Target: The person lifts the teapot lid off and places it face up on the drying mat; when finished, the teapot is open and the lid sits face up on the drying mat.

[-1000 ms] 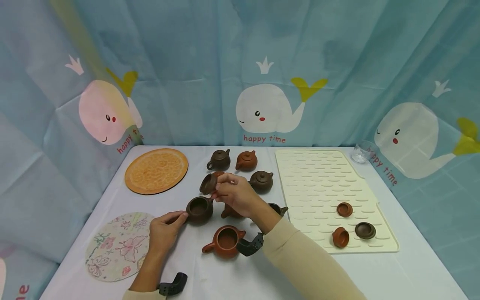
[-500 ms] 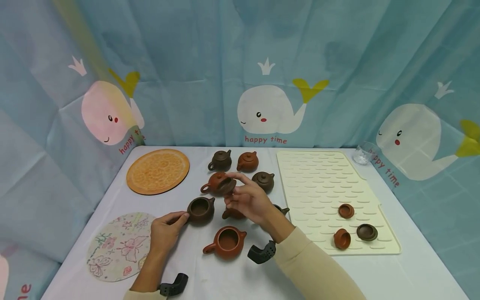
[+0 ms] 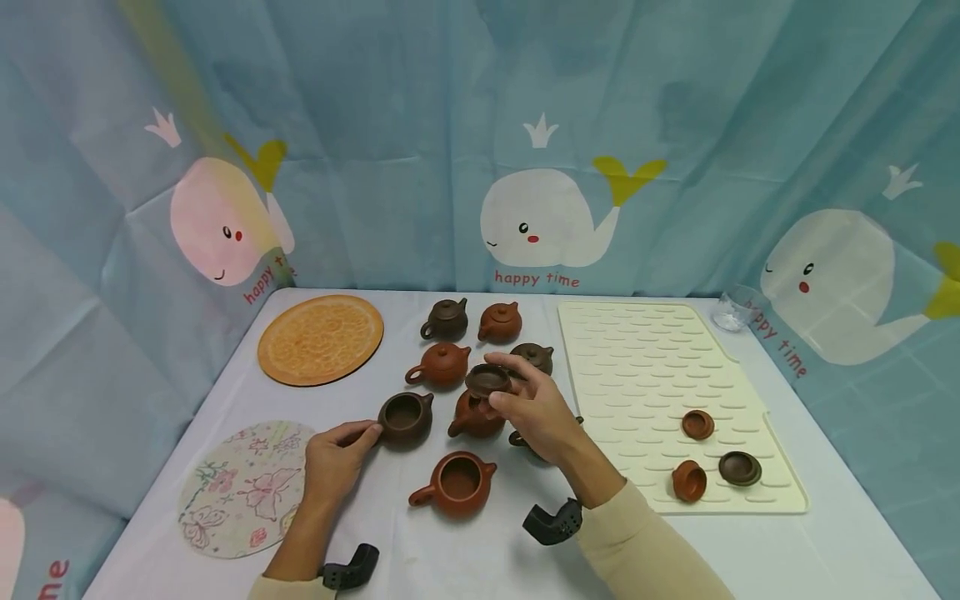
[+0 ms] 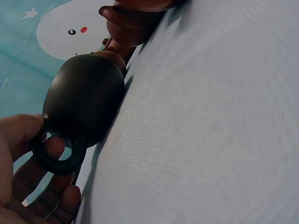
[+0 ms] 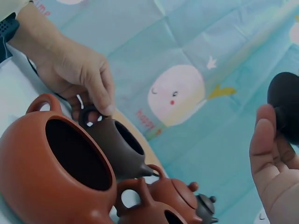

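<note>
My left hand (image 3: 332, 467) pinches the ring handle (image 4: 60, 165) of a dark brown teapot (image 3: 406, 432), which stands upright on the white cloth with its mouth uncovered. Up in the air to its right, my right hand (image 3: 536, 408) holds a dark brown teapot lid (image 3: 488, 381). The lid is tipped so its hollow underside faces the head camera. In the right wrist view the fingers grip the lid (image 5: 287, 102) by its knob. Below the lid, partly covered by it, stands a reddish teapot (image 3: 477, 421). Another uncovered reddish teapot (image 3: 450, 500) stands nearer me.
Several lidded teapots stand behind, among them a reddish one (image 3: 444, 367) and a dark one (image 3: 446, 321). A cream mat (image 3: 637, 375) at right bears loose lids (image 3: 740, 468) and a small reddish cup-like piece (image 3: 688, 482). Two round placemats (image 3: 321, 340) lie left; a clear cup (image 3: 733, 308) stands back right.
My right hand has carried the lid rightward, away from above the dark teapot, turning its underside upward. The left hand stays on the handle, and the teapot has kept its place.
</note>
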A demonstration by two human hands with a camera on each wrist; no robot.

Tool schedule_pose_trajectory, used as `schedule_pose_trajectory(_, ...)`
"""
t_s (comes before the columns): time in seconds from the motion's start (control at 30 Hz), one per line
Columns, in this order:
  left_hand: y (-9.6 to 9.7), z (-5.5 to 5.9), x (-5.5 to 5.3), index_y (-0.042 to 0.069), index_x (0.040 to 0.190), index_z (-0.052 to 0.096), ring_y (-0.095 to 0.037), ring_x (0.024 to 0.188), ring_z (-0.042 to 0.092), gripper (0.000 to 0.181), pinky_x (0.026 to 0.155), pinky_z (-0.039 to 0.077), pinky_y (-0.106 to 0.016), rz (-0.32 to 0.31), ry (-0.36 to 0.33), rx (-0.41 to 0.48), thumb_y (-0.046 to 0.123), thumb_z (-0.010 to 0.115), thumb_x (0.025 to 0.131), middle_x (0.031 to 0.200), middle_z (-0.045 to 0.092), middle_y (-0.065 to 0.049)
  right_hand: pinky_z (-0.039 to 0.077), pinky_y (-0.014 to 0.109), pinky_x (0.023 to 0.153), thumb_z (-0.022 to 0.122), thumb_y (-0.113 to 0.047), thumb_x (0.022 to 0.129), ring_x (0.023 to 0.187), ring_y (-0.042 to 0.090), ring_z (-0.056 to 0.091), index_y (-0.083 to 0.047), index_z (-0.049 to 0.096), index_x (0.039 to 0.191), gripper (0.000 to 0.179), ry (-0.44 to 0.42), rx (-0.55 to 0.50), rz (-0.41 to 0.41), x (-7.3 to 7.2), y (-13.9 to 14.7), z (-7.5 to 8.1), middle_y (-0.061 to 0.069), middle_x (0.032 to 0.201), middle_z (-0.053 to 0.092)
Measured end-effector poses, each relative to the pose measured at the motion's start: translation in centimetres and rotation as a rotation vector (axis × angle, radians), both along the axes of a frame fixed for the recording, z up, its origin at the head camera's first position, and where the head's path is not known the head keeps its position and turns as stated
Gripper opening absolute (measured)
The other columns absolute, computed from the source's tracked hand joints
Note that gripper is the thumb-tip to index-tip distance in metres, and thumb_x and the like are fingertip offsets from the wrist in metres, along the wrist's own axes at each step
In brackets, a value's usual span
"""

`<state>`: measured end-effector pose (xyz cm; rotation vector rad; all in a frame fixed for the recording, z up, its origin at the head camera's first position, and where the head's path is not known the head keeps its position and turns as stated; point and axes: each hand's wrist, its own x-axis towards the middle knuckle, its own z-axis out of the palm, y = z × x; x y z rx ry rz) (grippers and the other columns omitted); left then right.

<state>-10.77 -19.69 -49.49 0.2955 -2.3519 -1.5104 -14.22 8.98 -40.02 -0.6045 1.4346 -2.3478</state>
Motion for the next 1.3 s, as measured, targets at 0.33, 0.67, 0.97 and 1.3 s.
schedule_pose_trajectory(0.33,0.0,0.1,0.1,0.003,0.095,0.077,-0.011,0.085,0.064,0.014,0.073,0.045,-0.012,-0.013,-0.006,0.028,0.013,0.075,0.086,0.092,0.072,-0.008,0.049,0.03,0.085,0.066,0.004,0.086,0.113,0.026,0.055,0.004,0.04,0.141,0.061,0.13,0.222,-0.118,1.2,3.0,0.0,0.023,0.13,0.05)
schedule_pose_trajectory(0.67,0.0,0.1,0.0,0.003,0.094,0.077,-0.012,0.084,0.064,0.011,0.073,0.045,-0.013,-0.015,0.003,0.027,0.011,0.076,0.085,0.09,0.072,-0.007,0.05,0.028,0.082,0.068,0.012,0.082,0.106,0.023,0.058,0.008,0.04,0.137,0.062,0.225,0.289,-0.191,2.5,6.4,0.2,0.027,0.132,0.041)
schedule_pose_trajectory(0.97,-0.1,0.2,0.1,0.003,0.095,0.077,-0.013,0.085,0.064,0.013,0.073,0.045,-0.013,-0.023,-0.005,0.022,0.012,0.075,0.086,0.091,0.072,-0.008,0.051,0.027,0.079,0.067,0.017,0.081,0.105,0.021,0.059,0.009,0.041,0.135,0.061,0.332,0.374,-0.277,3.2,9.7,0.1,0.027,0.129,0.042)
schedule_pose_trajectory(1.3,-0.1,0.2,0.0,0.003,0.095,0.077,-0.013,0.086,0.064,0.013,0.074,0.045,-0.013,-0.027,-0.005,0.037,0.012,0.075,0.086,0.092,0.072,-0.008,0.052,0.028,0.078,0.068,0.014,0.082,0.105,0.018,0.061,0.007,0.043,0.135,0.06,0.328,0.509,-0.371,3.8,12.1,-0.5,0.025,0.128,0.046)
